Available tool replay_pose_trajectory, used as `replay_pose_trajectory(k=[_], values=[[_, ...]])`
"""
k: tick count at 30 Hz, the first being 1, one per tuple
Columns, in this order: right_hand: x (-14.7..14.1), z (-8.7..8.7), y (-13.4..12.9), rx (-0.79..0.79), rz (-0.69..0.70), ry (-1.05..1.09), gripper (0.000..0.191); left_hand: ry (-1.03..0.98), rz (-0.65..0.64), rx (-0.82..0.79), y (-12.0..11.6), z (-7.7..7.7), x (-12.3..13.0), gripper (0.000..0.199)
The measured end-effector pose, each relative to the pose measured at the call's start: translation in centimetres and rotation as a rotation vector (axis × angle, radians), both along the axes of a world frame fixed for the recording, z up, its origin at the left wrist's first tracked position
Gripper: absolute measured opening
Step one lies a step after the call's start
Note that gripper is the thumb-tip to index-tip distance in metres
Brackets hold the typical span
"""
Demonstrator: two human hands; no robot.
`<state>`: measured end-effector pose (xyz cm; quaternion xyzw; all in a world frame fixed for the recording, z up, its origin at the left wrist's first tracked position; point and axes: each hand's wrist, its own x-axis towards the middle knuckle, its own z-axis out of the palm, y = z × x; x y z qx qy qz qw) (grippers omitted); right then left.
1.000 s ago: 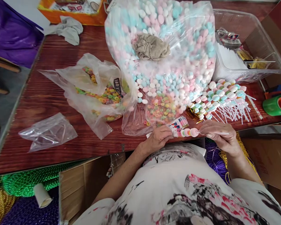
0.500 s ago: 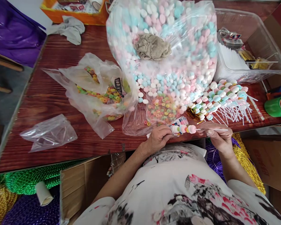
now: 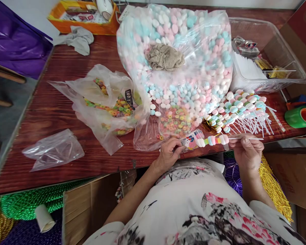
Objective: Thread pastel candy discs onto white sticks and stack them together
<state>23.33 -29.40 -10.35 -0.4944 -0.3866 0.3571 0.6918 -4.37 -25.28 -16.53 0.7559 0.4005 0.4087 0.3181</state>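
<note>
My right hand [image 3: 248,149] is closed around the white stick [image 3: 234,138] of a marshmallow skewer [image 3: 213,140]. Pink, white, yellow and blue pieces are threaded along the skewer's left part, and the bare stick end pokes out past my fingers. With bent fingers, my left hand [image 3: 170,151] pinches the edge of a small printed plastic packet [image 3: 191,140], whose right side lies close to the skewer's tip. Behind my right hand, a pile of finished-looking marshmallow skewers [image 3: 242,105] rests on the table, white sticks toward me.
A big clear bag of marshmallows [image 3: 173,81] carries a crumpled brown cloth [image 3: 165,57]. Bags of ring-shaped candies [image 3: 119,105] lie left of it. A clear plastic bin [image 3: 290,81], green tape [image 3: 297,117], an orange box [image 3: 109,28] and an empty plastic bag [image 3: 56,149] stand around.
My right hand has moved right with the skewer, drawing it away from my left hand. More of the threaded pieces and of the printed packet now show. The view has shifted slightly.
</note>
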Motion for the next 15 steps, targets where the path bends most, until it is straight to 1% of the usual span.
replay_pose_trajectory(k=[4,7,9,11,13,15], values=[[-0.2,-0.7,0.1,-0.054,0.044,0.048,0.009,0.097,-0.022,0.074,0.0,-0.5,0.1,0.008],[-0.5,-1.0,0.2,-0.063,0.039,0.074,0.01,0.21,-0.08,0.146,-0.2,-0.7,0.3,0.018],[-0.6,-1.1,0.3,-0.059,0.024,0.077,0.011,0.226,-0.087,0.14,-0.3,-0.6,0.5,0.019],[-0.6,-1.1,0.3,-0.059,0.012,0.093,0.009,0.135,-0.05,0.061,-0.2,-0.3,0.7,0.015],[-0.5,-1.0,0.3,-0.057,0.015,0.115,0.01,-0.018,0.006,-0.051,0.0,0.1,0.7,0.012],[-0.4,-0.8,0.4,-0.036,0.021,0.128,0.012,-0.151,0.048,-0.145,0.3,0.5,0.5,0.013]])
